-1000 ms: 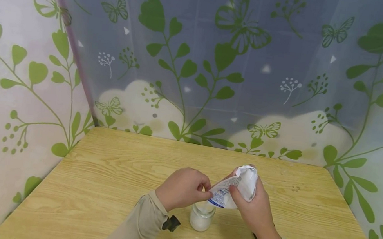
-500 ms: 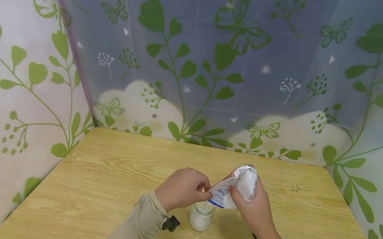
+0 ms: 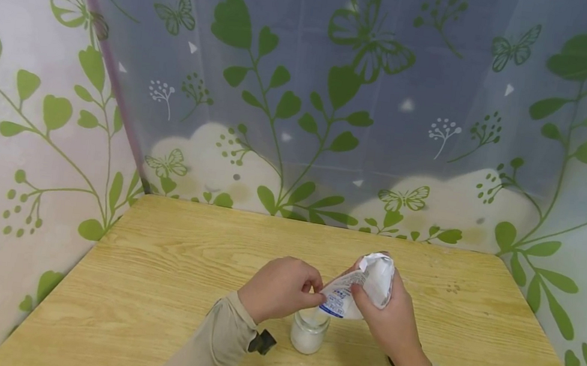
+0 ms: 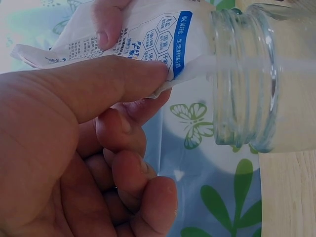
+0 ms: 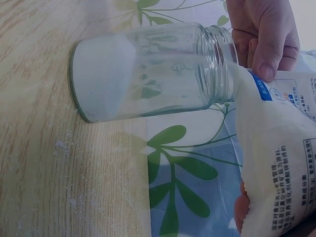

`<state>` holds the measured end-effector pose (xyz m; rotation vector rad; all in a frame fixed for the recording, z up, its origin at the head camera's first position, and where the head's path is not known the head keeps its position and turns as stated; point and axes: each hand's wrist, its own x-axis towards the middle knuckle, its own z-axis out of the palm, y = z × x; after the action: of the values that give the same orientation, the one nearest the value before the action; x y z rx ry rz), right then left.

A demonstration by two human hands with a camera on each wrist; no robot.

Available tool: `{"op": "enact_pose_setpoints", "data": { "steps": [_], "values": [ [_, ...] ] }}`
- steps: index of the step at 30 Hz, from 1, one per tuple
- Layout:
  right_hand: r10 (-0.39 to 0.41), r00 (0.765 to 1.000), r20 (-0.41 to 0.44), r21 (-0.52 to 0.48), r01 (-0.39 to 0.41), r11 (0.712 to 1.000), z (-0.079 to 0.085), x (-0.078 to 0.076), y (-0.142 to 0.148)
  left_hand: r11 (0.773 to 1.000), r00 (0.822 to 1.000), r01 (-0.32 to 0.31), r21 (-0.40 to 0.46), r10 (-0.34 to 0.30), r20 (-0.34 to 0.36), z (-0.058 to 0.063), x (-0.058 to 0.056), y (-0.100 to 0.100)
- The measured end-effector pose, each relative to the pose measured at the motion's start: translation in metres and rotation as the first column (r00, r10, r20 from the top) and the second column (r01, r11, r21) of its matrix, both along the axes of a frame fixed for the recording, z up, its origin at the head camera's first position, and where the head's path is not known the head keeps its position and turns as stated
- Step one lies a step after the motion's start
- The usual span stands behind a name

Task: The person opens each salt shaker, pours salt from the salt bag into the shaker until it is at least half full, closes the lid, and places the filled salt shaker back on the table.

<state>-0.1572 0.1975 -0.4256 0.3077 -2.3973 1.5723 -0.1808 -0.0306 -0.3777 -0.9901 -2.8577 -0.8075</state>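
A glass jar (image 3: 308,335) stands upright on the wooden table, its lid off. White grains (image 5: 103,79) fill roughly its lower part, as the right wrist view shows. Tilted over the mouth is a white printed salt bag (image 3: 340,294) with a blue strip along its lower edge. My left hand (image 3: 281,290) pinches the bag's lower corner between thumb and index finger, other fingers curled beneath. My right hand (image 3: 394,321) grips the bag's body, thumb on the near side. From the corner a white stream (image 4: 197,66) runs into the jar in the left wrist view.
Scattered white grains (image 5: 74,202) lie on the table near the jar's base. The table (image 3: 183,243) reaches back to patterned curtains (image 3: 301,117) with leaves and butterflies. Black wrist cameras sit on both wrists, the left one (image 3: 262,342) close beside the jar.
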Motion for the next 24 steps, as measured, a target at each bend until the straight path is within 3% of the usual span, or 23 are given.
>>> {"op": "enact_pose_setpoints", "data": {
  "steps": [24],
  "values": [
    [-0.005, 1.000, 0.004, 0.004, 0.005, 1.000, 0.0025, 0.0015, -0.0004, 1.000, 1.000, -0.001, -0.010, 0.001, -0.008, -0.0007, -0.0003, 0.0001]
  ]
}}
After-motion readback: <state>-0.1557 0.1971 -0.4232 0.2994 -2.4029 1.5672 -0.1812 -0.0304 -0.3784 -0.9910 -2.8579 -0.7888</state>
